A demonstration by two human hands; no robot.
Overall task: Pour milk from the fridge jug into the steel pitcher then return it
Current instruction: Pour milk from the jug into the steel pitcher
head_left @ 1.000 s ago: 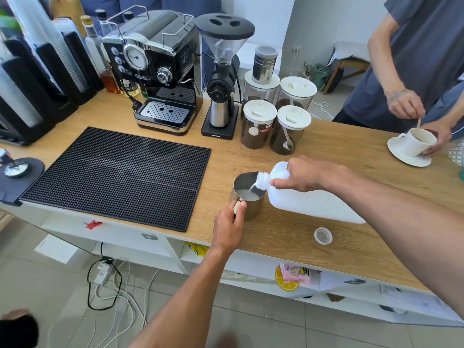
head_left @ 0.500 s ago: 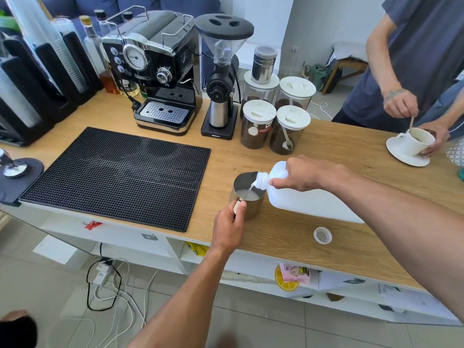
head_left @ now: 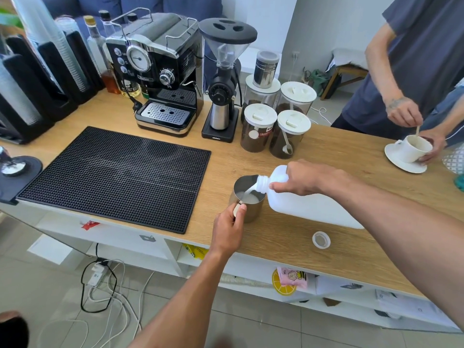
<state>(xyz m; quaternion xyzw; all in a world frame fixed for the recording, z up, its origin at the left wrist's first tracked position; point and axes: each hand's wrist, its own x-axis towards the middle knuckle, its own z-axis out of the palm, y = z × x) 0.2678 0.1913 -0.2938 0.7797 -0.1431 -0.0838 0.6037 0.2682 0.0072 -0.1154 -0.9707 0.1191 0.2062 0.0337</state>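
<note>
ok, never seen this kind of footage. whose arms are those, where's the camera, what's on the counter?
There is no robot here. The single view comes from a wide-angle camera worn on a person's head, looking down at their own bare arms. The right hand tips a white plastic milk jug, and a stream of milk runs into the small steel pitcher, whose handle the left hand grips. The jug's white round cap lies loose on the wooden counter. Further back are a black ribbed rubber mat, a black and chrome espresso machine and a black coffee grinder. Another person stirs a white cup at the right.
</note>
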